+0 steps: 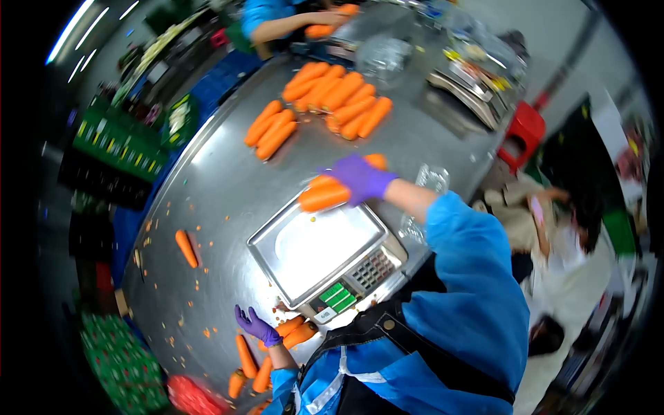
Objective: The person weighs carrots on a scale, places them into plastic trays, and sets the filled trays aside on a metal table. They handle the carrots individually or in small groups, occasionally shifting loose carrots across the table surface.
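Note:
My right hand [356,178], in a purple glove, is closed over a few carrots [324,196] at the far edge of a digital scale [315,242]. Their ends stick out on both sides of the palm. The scale's steel pan carries only a small orange scrap in view. My left hand [257,326], gloved the same way, has its fingers apart and holds nothing. It hovers at the near side of the table, beside loose carrots [299,335] that lie partly against the scale.
Grouped carrots [339,97] lie on the steel table [207,166] farther back. A single carrot [186,249] rests among orange scraps at left. Another scale [470,93] stands at the back right, near a red stool [522,136]. Across the table, a co-worker's hand [330,19] holds carrots.

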{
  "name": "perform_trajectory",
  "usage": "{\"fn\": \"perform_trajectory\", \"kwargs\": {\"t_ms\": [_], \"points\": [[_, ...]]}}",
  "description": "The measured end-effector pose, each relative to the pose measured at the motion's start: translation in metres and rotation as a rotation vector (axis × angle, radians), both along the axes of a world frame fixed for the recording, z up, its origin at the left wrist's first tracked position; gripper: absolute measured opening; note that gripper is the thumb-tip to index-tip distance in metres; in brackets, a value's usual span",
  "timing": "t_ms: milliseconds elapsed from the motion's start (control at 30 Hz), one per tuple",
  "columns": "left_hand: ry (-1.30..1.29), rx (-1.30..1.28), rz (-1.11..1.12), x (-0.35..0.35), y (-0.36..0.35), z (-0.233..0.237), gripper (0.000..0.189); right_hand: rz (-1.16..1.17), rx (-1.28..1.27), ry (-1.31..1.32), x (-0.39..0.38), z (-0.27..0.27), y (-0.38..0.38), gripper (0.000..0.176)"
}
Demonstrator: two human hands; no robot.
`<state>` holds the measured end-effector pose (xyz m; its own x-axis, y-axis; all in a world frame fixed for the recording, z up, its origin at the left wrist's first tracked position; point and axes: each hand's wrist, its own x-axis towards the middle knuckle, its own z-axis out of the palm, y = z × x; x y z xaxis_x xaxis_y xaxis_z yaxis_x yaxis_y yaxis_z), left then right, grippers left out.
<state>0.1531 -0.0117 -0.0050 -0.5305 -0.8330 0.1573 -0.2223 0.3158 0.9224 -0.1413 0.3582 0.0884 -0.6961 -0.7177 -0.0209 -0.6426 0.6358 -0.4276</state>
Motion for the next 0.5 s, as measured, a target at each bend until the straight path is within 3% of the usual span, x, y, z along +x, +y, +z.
{"fn": "perform_trajectory", "kwargs": {"t_ms": [33, 67, 133, 200, 233, 333, 500], "points": [[0.013, -0.028, 0.059, 0.014, 0.000, -0.006, 0.043, 0.050, -0.220, 0.109, -0.027, -0.024, 0.026, 0.095], [0.003, -0.054, 0.131, 0.026, 0.005, -0.011, 0.041, 0.043, -0.121, 0.227, -0.047, -0.024, 0.049, 0.095], [-0.081, -0.088, 0.198, 0.050, 0.017, -0.015, 0.040, -0.066, 0.122, 0.103, -0.071, -0.014, 0.082, 0.099], [-0.021, -0.038, 0.266, 0.061, 0.025, -0.020, 0.039, 0.026, 0.139, 0.267, -0.102, -0.059, 0.127, 0.104], [-0.039, -0.076, 0.279, 0.058, 0.030, -0.016, 0.039, -0.043, 0.413, 0.107, -0.104, -0.048, 0.129, 0.101], [-0.059, -0.133, 0.303, 0.044, 0.044, -0.006, 0.034, -0.022, 0.519, 0.065, -0.119, -0.077, 0.150, 0.101], [-0.445, -0.510, 0.084, -0.008, 0.009, -0.006, 0.040, -0.112, 0.494, 0.382, -0.150, -0.149, 0.170, 0.090]]}}
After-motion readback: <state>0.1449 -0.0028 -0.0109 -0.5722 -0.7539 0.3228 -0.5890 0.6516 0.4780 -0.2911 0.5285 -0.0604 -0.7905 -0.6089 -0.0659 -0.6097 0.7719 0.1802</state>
